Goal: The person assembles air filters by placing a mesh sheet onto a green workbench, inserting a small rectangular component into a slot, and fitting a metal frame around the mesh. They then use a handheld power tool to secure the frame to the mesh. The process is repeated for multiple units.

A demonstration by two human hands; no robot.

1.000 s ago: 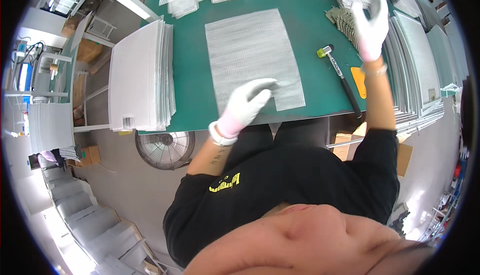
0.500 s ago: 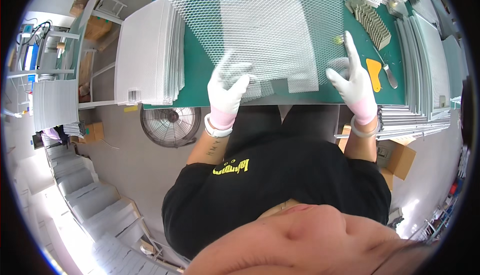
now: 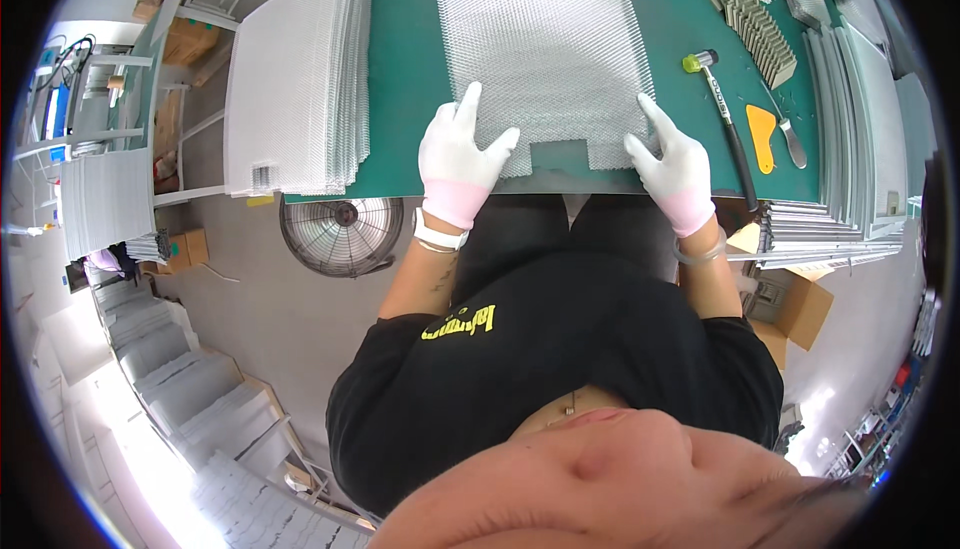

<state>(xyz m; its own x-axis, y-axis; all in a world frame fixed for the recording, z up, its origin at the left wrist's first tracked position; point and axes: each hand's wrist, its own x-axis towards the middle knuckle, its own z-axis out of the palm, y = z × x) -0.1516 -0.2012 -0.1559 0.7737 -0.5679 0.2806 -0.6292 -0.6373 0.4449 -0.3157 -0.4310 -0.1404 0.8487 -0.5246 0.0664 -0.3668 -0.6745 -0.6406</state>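
A silvery expanded-metal mesh sheet (image 3: 550, 49) lies flat on the green tabletop, with a rectangular notch in its near edge. At its near left corner is my left hand (image 3: 462, 161), in a white glove with a pink cuff, thumb and forefinger spread over the edge. My right hand (image 3: 673, 166), gloved the same way, rests by the near right corner with its fingers apart, the forefinger along the side edge. Neither hand is closed round the mesh. Right of it lies a mallet (image 3: 725, 114) with a black handle and a yellow-green and black head.
A tall stack of mesh sheets (image 3: 295, 84) stands at the left of the green table (image 3: 400, 79). On the right are a yellow scraper (image 3: 761, 137), a putty knife (image 3: 793, 144), a row of beige metal pieces (image 3: 758, 34) and stacked panels (image 3: 850, 124). A floor fan (image 3: 343, 237) stands below the table edge.
The mesh sheet, raised and covering much of the table before, has come down flat. The mallet beneath it is uncovered. My hands have moved slightly closer together, the right one leftward.
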